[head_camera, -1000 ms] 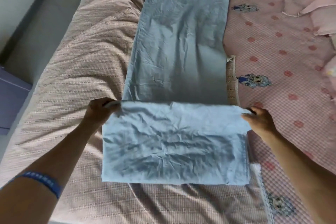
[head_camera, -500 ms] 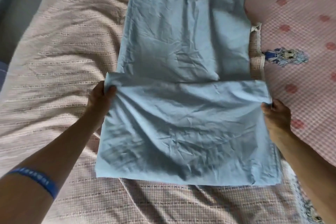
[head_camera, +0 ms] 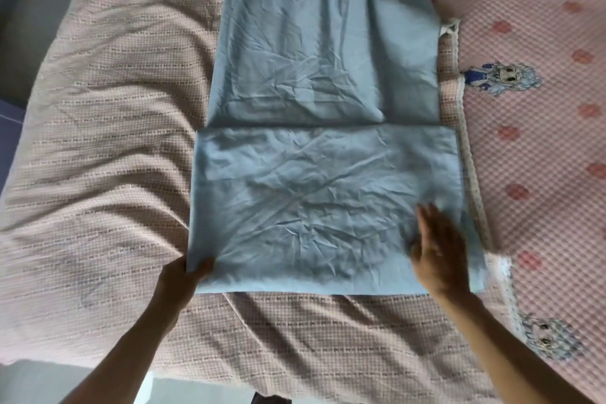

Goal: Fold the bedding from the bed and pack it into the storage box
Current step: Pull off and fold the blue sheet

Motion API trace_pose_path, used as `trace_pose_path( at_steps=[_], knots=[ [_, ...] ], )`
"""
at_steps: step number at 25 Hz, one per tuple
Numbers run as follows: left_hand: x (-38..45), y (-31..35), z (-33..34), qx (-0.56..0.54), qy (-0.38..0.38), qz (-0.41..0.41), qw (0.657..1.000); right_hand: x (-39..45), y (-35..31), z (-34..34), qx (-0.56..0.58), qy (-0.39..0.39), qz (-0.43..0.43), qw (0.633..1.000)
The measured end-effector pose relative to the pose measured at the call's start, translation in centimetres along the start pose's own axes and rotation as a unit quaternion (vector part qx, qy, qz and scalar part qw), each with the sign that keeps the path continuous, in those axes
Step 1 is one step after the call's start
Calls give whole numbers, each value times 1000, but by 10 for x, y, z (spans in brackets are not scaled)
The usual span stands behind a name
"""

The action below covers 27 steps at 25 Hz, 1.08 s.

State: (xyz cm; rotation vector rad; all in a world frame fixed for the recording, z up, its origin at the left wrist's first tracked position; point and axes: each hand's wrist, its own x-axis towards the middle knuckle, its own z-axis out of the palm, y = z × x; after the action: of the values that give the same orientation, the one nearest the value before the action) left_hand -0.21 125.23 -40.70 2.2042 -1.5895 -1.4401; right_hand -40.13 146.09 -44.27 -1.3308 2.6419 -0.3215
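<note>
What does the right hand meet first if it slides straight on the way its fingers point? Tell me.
The right hand lies flat on the blue sheet, fingers pointing up the bed. It would likely meet the edge of the folded layer first; height there is unclear.

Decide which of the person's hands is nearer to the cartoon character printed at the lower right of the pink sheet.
Right. The right hand lies flat on the folded blue sheet, near its right edge, towards the cartoon character. The left hand grips the sheet's near-left corner, farther away.
</note>
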Motion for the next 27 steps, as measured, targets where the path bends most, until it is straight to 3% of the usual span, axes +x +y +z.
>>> trace_pose_path(
  at_steps=[2,5,7,8,10,12,14,16,19,24,26,27],
  knots=[
    [-4,1,7,34,71,43,996,-50,-6,7,-33,-47,-48,997],
    [-19,16,13,78,178,33,981,-85,2,2,-70,-106,-57,990],
    [-33,14,17,202,245,146,937,-88,7,-1,-89,-113,-68,987],
    [-39,7,21,258,220,247,908,-85,10,-2,-96,-105,-78,987],
    [-50,-12,34,365,85,415,829,-77,16,-1,-124,-84,-88,985],
    [-46,-23,48,470,37,449,759,-71,25,-4,-163,-80,-61,982],
    [-33,-5,62,519,58,411,747,-54,28,-15,-207,-89,-35,974],
    [-20,11,67,587,96,378,709,-38,26,-20,-232,-97,-53,966],
    [-13,14,57,617,92,407,667,-41,19,-30,-246,-128,-77,957],
    [-73,48,14,577,38,514,634,-84,2,-108,-250,-277,-37,927],
    [-110,63,-5,591,-44,475,650,-102,-11,-140,-250,-331,-47,909],
    [-131,69,-13,632,-116,399,654,-113,-17,-160,-239,-359,-47,901]
  ],
)
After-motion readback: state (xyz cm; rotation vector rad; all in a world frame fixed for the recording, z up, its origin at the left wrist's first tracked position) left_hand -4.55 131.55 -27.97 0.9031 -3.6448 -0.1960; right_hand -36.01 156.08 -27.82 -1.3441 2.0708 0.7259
